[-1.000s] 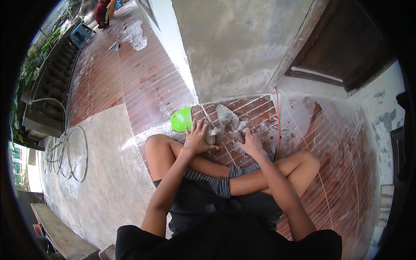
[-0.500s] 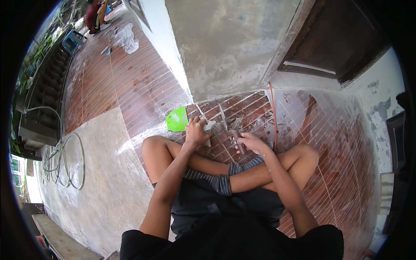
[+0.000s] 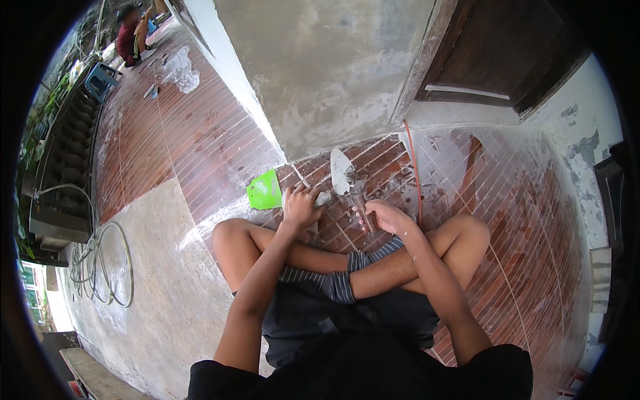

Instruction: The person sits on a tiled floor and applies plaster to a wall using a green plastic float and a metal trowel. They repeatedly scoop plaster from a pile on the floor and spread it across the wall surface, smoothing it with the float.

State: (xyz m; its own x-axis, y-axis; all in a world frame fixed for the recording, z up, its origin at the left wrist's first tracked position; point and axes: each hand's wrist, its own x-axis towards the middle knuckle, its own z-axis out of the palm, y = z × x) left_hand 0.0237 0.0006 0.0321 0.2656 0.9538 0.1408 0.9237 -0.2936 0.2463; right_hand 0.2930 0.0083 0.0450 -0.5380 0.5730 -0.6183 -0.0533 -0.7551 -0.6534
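Note:
My right hand (image 3: 380, 217) grips the dusty handle of a trowel (image 3: 343, 172), whose pointed, mortar-smeared blade is raised toward the wall. My left hand (image 3: 303, 207) has its fingers curled over a pale, greyish object (image 3: 323, 199) that is mostly hidden, so I cannot make out what it is. Just left of that hand lies a flat bright green plastic piece (image 3: 262, 191) with white residue on it. Broken bits and dust (image 3: 393, 183) lie on the red grooved tiles beside the trowel.
A plastered wall (image 3: 320, 67) rises in front, with an orange cable (image 3: 414, 167) at its corner and a dark wooden door (image 3: 480, 53) rightward. A coiled hose (image 3: 100, 263) lies on the left. At the far end are a blue stool (image 3: 100, 80), a crouching person (image 3: 130, 40) and white sheeting (image 3: 180, 67).
My right hand has taken hold of the trowel handle and lifted and turned it, so the blade now stands higher. My left hand's spread fingers have curled in.

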